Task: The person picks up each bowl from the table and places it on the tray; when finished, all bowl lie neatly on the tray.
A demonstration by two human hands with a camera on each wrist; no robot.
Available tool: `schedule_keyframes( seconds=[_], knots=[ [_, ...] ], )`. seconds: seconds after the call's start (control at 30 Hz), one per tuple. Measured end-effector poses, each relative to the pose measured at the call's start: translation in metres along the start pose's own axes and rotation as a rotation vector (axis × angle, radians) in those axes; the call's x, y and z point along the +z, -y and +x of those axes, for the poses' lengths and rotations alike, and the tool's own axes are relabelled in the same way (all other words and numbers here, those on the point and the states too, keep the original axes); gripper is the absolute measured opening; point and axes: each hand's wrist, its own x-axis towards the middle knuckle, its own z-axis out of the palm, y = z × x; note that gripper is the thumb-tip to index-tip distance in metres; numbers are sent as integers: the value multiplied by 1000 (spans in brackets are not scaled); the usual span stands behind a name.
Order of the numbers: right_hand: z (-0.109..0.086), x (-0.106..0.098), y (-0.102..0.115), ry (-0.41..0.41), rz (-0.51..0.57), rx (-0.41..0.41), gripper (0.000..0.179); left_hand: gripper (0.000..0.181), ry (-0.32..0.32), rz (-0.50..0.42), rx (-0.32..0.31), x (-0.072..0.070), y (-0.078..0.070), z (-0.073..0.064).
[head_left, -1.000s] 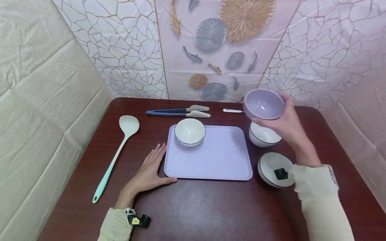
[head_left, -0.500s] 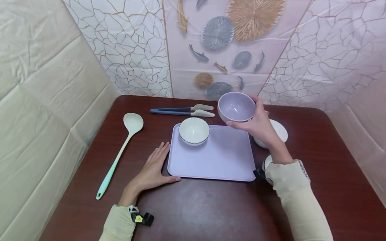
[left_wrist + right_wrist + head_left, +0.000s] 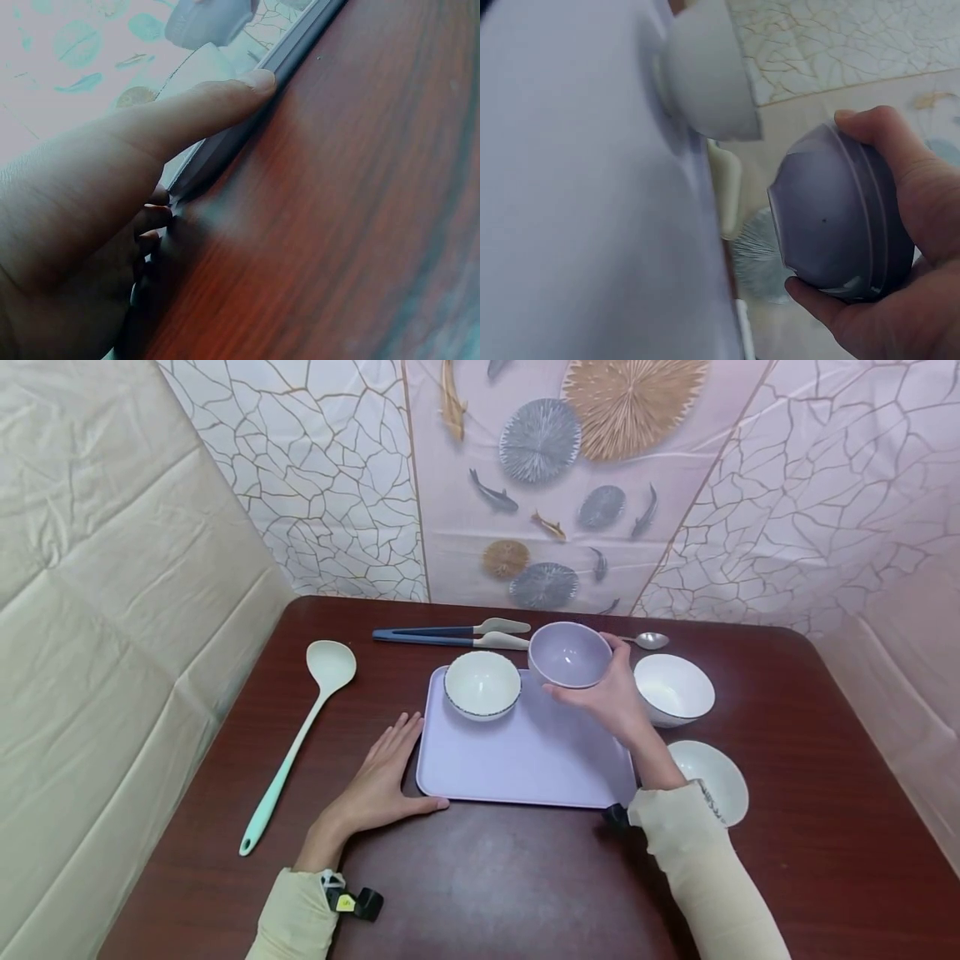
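Right hand (image 3: 609, 695) holds lavender bowl (image 3: 568, 653), thumb and fingers spread round its side — bowl raised, gap to tray visible from right wrist. Tray (image 3: 510, 764) lies below grip, long axis left to right. White bowl (image 3: 482, 685) on tray, just left of grip. Left hand (image 3: 378, 785) farther left — fingers extended, gripping nothing, at tray's near-left corner.

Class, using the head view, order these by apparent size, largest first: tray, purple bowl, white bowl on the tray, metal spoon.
1. Tray
2. Purple bowl and white bowl: too alike to rank
3. Metal spoon, partly hidden
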Motion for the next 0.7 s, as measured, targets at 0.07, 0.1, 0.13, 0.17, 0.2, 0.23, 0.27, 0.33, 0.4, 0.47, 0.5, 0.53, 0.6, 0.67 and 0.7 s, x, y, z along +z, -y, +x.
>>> schedule_keyframes(
  seconds=[0.07, 0.1, 0.13, 0.17, 0.2, 0.23, 0.27, 0.33, 0.4, 0.47, 0.5, 0.53, 0.6, 0.67, 0.7],
  knots=[
    [-3, 5, -4, -12, -27, 21, 115, 121, -3, -2, 2, 0, 0, 0],
    [-4, 8, -6, -18, -39, 33, 115, 121, -4, -2, 3, 0, 1, 0],
    [-5, 10, -8, -26, -52, 40, 116, 121, -4, -4, 3, 0, 1, 0],
    [-6, 12, -10, -33, -54, 46, 116, 121, -4, -5, 4, 0, 1, 0],
    [-7, 14, -12, -38, -52, 48, 115, 121, -4, -5, 5, 0, 1, -1],
    [-8, 16, -14, -43, -51, 49, 115, 121, -4, -5, 6, 0, 1, 0],
    [-8, 18, -16, -47, -48, 51, 114, 121, -3, -6, 6, 0, 1, 0],
    [-9, 21, -20, -49, -51, 54, 114, 122, -1, -6, 4, 0, 1, 0],
    [-10, 24, -22, -45, -55, 58, 113, 122, 0, -4, 3, 0, 1, 0],
    [-12, 27, -23, -39, -67, 64, 114, 121, 2, -4, 0, 0, 1, 0],
    [-12, 27, -24, -37, -71, 65, 114, 121, 2, -3, 0, 0, 1, -1],
    [-13, 28, -25, -38, -73, 68, 114, 121, 2, -2, 0, 0, 1, 0],
    [-14, 29, -26, -42, -78, 73, 114, 121, 2, 0, 1, 0, 0, 0],
    [-15, 30, -27, -50, -79, 79, 114, 121, 2, 2, 1, 0, 0, 0],
    [-15, 30, -27, -53, -79, 82, 114, 121, 2, 2, 2, 0, 0, 0]
  ],
)
